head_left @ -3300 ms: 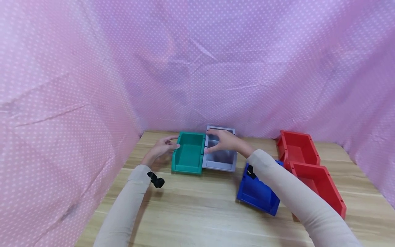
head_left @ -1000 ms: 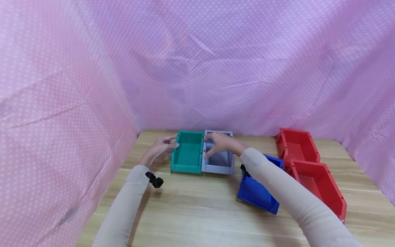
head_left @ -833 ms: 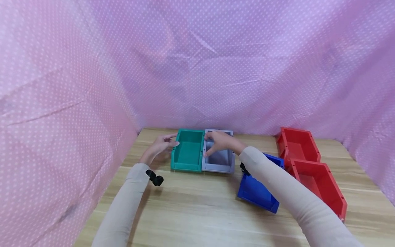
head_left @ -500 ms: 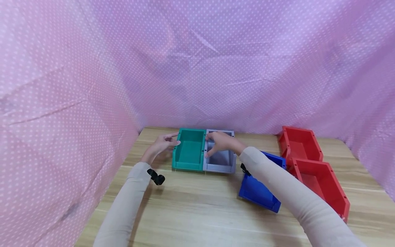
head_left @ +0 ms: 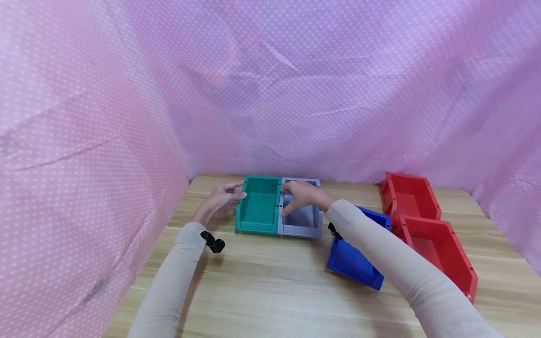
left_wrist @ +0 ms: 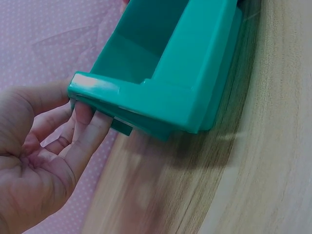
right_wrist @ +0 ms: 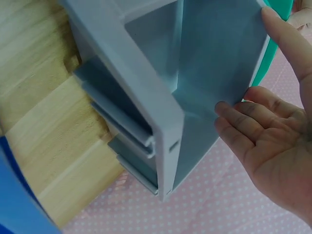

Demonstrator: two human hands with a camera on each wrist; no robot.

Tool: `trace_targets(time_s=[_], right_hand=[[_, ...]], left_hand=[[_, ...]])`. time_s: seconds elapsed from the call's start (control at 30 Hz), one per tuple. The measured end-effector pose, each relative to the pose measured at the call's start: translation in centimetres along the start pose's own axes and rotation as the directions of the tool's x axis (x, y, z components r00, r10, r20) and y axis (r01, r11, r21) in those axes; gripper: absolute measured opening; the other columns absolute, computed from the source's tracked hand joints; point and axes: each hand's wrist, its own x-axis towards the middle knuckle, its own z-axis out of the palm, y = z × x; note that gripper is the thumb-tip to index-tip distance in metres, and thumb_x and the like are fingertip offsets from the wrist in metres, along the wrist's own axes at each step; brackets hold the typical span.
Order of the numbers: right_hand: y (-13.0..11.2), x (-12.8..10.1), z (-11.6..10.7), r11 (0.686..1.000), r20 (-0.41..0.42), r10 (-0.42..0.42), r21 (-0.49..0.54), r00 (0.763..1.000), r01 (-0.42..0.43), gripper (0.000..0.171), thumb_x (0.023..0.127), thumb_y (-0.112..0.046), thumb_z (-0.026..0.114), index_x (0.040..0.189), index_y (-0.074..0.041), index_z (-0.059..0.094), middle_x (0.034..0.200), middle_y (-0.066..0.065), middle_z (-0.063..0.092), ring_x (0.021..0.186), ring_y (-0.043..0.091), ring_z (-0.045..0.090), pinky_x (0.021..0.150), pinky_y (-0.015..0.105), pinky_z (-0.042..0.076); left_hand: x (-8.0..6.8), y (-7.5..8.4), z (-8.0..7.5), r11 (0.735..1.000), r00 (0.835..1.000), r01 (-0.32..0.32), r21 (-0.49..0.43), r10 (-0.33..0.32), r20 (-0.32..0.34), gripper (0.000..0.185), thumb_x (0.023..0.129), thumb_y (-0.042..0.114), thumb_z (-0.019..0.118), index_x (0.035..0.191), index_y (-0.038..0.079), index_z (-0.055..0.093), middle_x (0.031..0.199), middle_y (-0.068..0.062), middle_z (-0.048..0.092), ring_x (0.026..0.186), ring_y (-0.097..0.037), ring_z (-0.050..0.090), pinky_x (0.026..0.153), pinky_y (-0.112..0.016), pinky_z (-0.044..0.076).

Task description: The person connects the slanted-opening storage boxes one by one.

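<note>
At the back left of the table, a green plastic storage bin (head_left: 258, 206) and a grey one (head_left: 301, 231) stand side by side, rims touching. My left hand (head_left: 217, 199) pinches the green bin's left rim; in the left wrist view, its thumb lies at the rim and other fingers tuck beneath the edge. My right hand (head_left: 304, 195) reaches over the grey bin and holds its left wall. The right wrist view shows thumb and index fingertips on that wall's edge, the other fingers loosely bent inside. Slotted rails (right_wrist: 117, 112) run along the grey bin's outer side.
A blue bin (head_left: 352, 263) lies turned at an angle under my right forearm. Two red bins, one behind (head_left: 403, 206) and one in front (head_left: 458, 258), stand at the right, touching. Pink dotted cloth (head_left: 270, 103) hangs behind and beside the wooden table (head_left: 262, 291).
Over three seconds the grey bin has come down and nearer, its rim now about level with the green bin's. Both hands kept their places; in the last second hardly anything moved.
</note>
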Motion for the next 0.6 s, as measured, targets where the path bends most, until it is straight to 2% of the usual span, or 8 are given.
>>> trace_targets(time_s=[0.23, 0.43, 0.6], right_hand=[[0.5, -0.5, 0.5, 1.0, 0.01, 0.01, 0.012, 1.0, -0.01, 0.087, 0.083, -0.043, 0.085, 0.15, -0.003, 0.047, 0.157, 0.015, 0.046, 0.146, 0.032, 0.044, 0.119, 0.047, 0.041], [1.2, -0.5, 0.3, 0.998, -0.02, -0.042, 0.036, 0.999, 0.043, 0.08, 0.085, -0.04, 0.083, 0.147, -0.001, 0.05, 0.153, 0.017, 0.051, 0.144, 0.035, 0.045, 0.118, 0.049, 0.041], [1.4, -1.0, -0.4, 0.992, -0.019, -0.08, 0.095, 0.997, 0.082, 0.075, 0.089, -0.033, 0.081, 0.149, -0.002, 0.048, 0.156, 0.018, 0.047, 0.146, 0.037, 0.041, 0.12, 0.053, 0.037]], left_hand=[[-0.2, -0.4, 0.3, 1.0, 1.0, -0.003, -0.029, 0.003, 0.026, 0.062, 0.1, 0.022, 0.067, 0.157, 0.016, 0.042, 0.119, -0.01, 0.064, 0.109, -0.022, 0.065, 0.1, -0.04, 0.057], [0.0, -0.5, 0.3, 0.999, 1.0, -0.007, -0.04, 0.008, 0.017, 0.062, 0.101, 0.022, 0.066, 0.157, 0.016, 0.041, 0.122, -0.011, 0.061, 0.114, -0.025, 0.063, 0.103, -0.045, 0.056], [0.1, -0.2, 0.0, 0.999, 1.0, -0.017, -0.035, 0.017, 0.009, 0.061, 0.101, 0.022, 0.065, 0.157, 0.016, 0.042, 0.119, -0.01, 0.062, 0.112, -0.024, 0.063, 0.102, -0.044, 0.056]])
